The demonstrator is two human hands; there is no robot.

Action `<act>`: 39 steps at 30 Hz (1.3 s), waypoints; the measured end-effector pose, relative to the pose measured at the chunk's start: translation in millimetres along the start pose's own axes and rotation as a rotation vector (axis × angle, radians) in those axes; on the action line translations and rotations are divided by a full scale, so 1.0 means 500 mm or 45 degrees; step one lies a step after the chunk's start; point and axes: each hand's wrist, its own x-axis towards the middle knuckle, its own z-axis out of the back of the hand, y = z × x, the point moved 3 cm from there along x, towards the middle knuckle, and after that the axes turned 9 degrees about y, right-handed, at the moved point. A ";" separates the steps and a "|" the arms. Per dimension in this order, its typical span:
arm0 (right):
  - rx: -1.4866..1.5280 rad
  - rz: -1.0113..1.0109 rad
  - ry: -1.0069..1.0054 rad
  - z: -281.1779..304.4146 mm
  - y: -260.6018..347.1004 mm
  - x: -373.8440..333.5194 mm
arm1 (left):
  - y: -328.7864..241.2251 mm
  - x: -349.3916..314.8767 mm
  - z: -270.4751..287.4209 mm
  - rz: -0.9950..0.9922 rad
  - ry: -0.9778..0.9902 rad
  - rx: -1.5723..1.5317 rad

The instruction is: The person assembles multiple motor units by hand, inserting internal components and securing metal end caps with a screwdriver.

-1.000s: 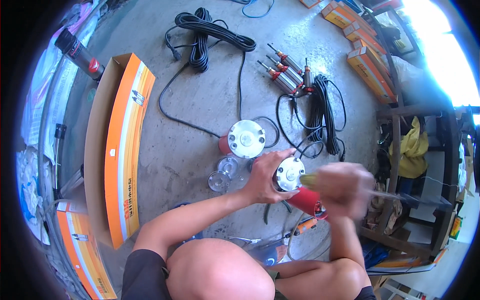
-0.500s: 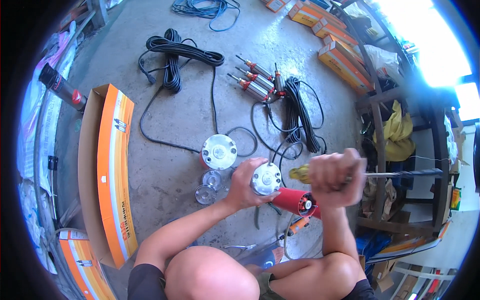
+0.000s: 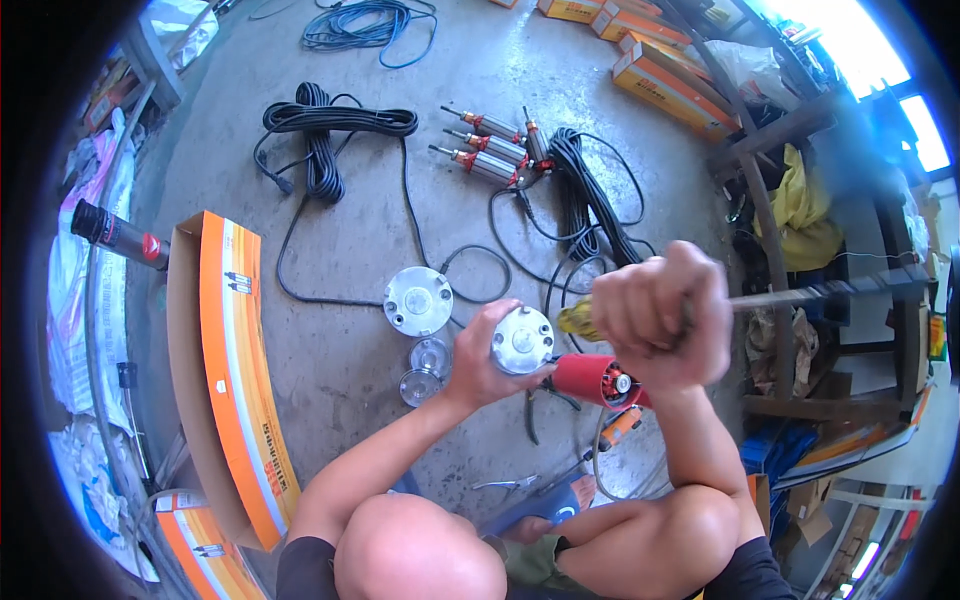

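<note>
Pump [image 3: 560, 365], silver-capped with a red body, lies roughly level above the concrete floor [image 3: 340, 330], long axis left-right, cap facing up-left. We note the left hand [image 3: 487, 362] cupped around its cap end, fingers curled. The right hand [image 3: 660, 318] is fisted tight on a yellow-handled screwdriver [image 3: 640, 312], shaft pointing right.

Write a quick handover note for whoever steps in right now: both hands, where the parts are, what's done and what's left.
Left hand: gripping the silver-capped cylinder upright.
Right hand: fist closed on a yellow-handled tool, its shaft hidden, beside the cap.
Red part lies under the right hand.
On the floor: second silver cap, two clear discs, three more units with black cables.
Done: cannot tell.
Left: likely finishing this cap; other units look untouched.
</note>
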 end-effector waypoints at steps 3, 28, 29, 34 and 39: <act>0.174 -0.081 -0.181 0.040 -0.141 -0.079 | 0.004 -0.002 -0.008 0.014 0.003 0.012; 0.142 -0.331 -0.363 0.011 -0.112 -0.054 | -0.024 0.011 0.021 0.075 0.020 0.127; 0.217 -0.321 -0.378 0.021 -0.064 -0.055 | -0.026 0.018 0.012 0.051 0.039 0.100; 0.110 -1.024 -0.122 0.045 0.050 -0.214 | -0.063 0.038 0.016 0.165 0.252 0.361; -0.329 -1.378 0.329 0.006 -0.049 -0.561 | -0.143 0.084 0.050 0.123 0.639 0.729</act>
